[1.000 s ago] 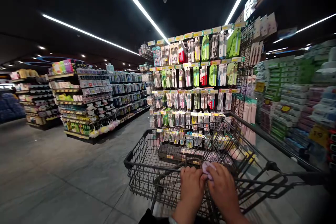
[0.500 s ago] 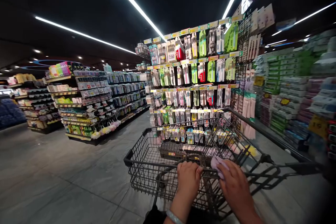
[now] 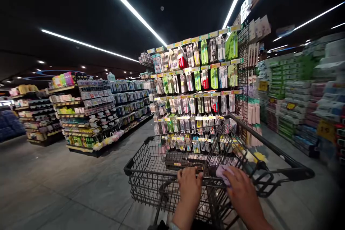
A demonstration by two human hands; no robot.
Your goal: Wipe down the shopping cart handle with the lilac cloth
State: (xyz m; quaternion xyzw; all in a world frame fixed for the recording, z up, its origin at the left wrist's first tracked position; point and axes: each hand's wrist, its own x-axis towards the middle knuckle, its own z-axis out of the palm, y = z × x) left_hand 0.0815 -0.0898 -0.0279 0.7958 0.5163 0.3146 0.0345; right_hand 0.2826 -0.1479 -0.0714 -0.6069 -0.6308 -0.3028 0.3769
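A cart (image 3: 128,168) is positioned sideways at the lower centre of the frame, with its handle (image 3: 257,137) running diagonally at the right. The near rail (image 3: 208,178) of the cart is gripped by the left hand (image 3: 189,184), whose fingers are curled over the top, with the thumb at the right. A band (image 3: 174,226) is worn on the left wrist, at the bottom edge of the frame. A lilac cloth (image 3: 223,173) is held bunched under the fingers of the right hand (image 3: 241,188), at the lower centre-right, and is set against the rail; how firmly it is pressed cannot be told. The two hands are held apart, with a short length of rail exposed between them. A wire rack (image 3: 244,79) is located beyond the cart, at centre, and is hung with rows of toothbrush packs (image 3: 204,52). Stocked shelves (image 3: 80,148) are arranged at the left of the frame. Stacked packages (image 3: 292,97), partly blurred, are seen at the right. A grey floor (image 3: 67,183) is exposed at the lower left. Strip lights (image 3: 137,13) are mounted across the dark ceiling (image 3: 81,0).
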